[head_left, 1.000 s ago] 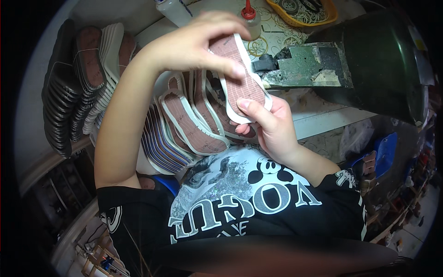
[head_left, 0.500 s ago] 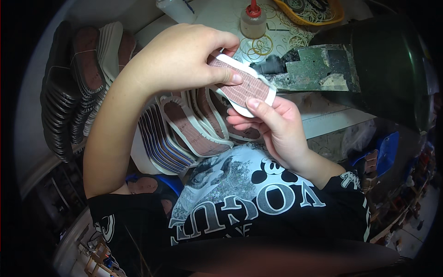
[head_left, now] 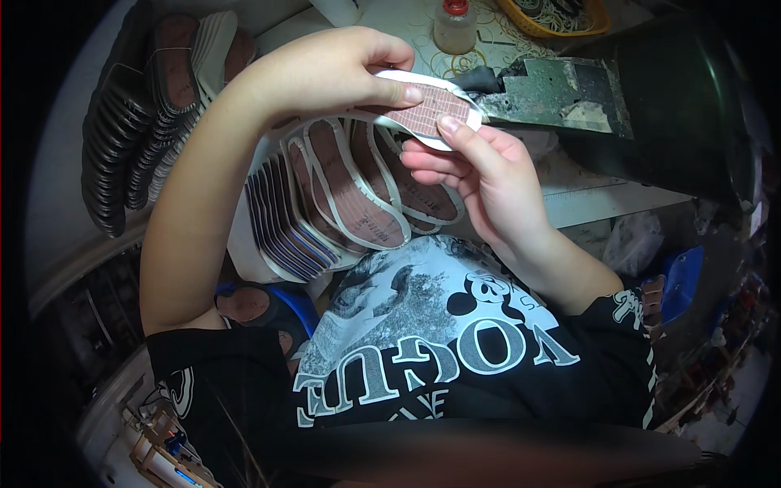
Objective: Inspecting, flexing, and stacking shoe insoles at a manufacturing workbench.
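Observation:
An insole [head_left: 429, 107] with a pinkish-brown lined face and a white rim is held up between both hands. My left hand [head_left: 358, 73] curves over its far left end, the thumb lying on the brown face. From the lower right, my right hand [head_left: 496, 163] pinches the other end, with the thumb on top and the fingers beneath. The insole's right edge is against or very near the green machine [head_left: 561, 102], close to its dark rounded tip [head_left: 478, 79]; actual contact is hard to tell. Below the hands stand several white-rimmed brown insoles [head_left: 358, 191].
Left of these is a row of stacked insoles with striped edges [head_left: 285, 220]. Dark stacked insoles [head_left: 118, 163] stand far left. Behind are a red-capped bottle [head_left: 454, 32] and a yellow basket [head_left: 600, 20] of rubber bands. A blue bin [head_left: 682, 281] and plastic bag [head_left: 634, 244] lie right.
The insole now shows flatter and turned, its right end higher in view beside the machine tip. Both hands keep their grip. The whole view has shifted slightly.

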### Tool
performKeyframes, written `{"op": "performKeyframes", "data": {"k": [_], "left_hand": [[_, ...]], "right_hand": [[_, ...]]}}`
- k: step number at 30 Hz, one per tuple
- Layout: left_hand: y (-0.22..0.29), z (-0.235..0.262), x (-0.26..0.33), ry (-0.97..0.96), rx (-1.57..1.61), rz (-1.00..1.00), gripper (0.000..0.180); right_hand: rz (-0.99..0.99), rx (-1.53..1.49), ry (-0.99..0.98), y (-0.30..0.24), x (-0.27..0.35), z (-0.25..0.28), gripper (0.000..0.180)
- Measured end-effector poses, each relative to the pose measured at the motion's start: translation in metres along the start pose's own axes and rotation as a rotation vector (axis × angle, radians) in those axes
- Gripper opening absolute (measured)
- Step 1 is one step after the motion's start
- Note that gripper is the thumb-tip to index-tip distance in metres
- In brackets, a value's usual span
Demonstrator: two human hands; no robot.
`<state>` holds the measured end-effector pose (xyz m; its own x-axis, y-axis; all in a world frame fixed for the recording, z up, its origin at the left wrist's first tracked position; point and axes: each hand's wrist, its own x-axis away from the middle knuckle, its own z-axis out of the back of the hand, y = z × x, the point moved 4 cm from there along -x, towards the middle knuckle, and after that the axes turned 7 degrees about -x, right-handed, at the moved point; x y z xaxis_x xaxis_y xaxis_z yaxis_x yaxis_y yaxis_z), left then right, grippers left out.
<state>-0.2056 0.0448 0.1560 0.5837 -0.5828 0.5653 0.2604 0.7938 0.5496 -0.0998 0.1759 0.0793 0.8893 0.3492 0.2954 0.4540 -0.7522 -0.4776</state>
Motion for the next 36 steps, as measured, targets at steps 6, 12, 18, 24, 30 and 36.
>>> {"op": "performKeyframes", "data": {"k": [6,12,18,24,30,36], "left_hand": [[0.003,-0.005,0.009,0.128,-0.098,0.092,0.032],[-0.006,-0.026,0.006,0.119,0.043,0.216,0.038],[-0.001,-0.039,0.003,0.058,0.357,0.254,0.036],[0.008,-0.050,0.005,0.023,0.577,0.315,0.050],[0.006,-0.044,0.006,0.054,0.551,0.316,0.056],[0.000,-0.024,-0.007,0.151,0.352,0.290,0.057]], "right_hand": [[-0.004,-0.028,-0.009,-0.007,-0.005,0.003,0.032],[-0.052,0.014,-0.001,-0.017,-0.004,0.003,0.034],[-0.044,0.110,-0.009,-0.026,-0.003,0.010,0.032],[-0.126,0.302,-0.070,-0.028,0.022,0.028,0.027],[-0.138,0.436,-0.013,-0.036,0.053,0.048,0.021],[0.018,0.449,0.060,-0.029,0.035,0.050,0.022]]}}
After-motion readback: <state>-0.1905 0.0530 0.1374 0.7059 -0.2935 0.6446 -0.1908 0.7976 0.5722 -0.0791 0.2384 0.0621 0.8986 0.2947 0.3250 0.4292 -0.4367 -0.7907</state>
